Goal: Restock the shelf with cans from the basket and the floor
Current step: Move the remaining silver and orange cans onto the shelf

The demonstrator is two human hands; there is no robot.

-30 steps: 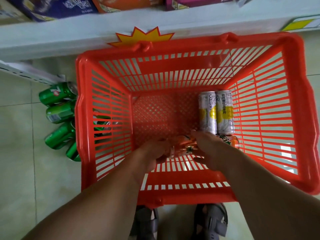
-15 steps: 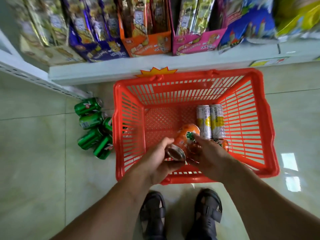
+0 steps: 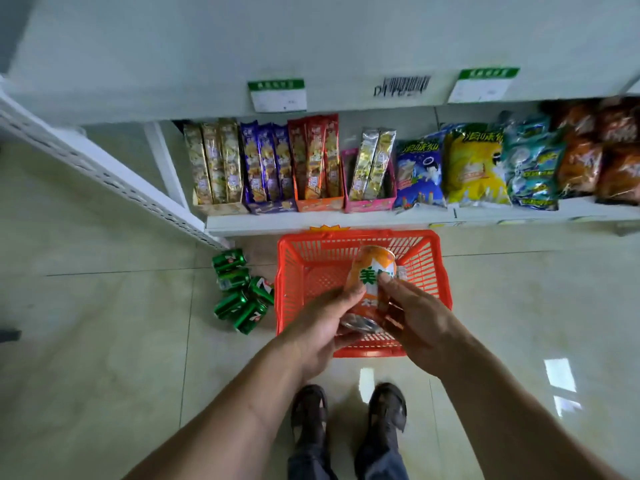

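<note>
Above the red basket (image 3: pixel 287 271), both hands — left (image 3: pixel 320 329), right (image 3: pixel 415 317) — clasp an orange can (image 3: pixel 372 282)

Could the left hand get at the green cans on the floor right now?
Probably not yet: the left hand and the right hand grip the orange can. Nothing blocks the green cans beside the basket.

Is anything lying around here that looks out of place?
Yes: several green cans lie tipped on their sides in a loose heap on the floor, left of the red basket, rather than on a shelf. The snack packs on the low shelf stand in tidy rows. Nothing looks spilled.
</note>
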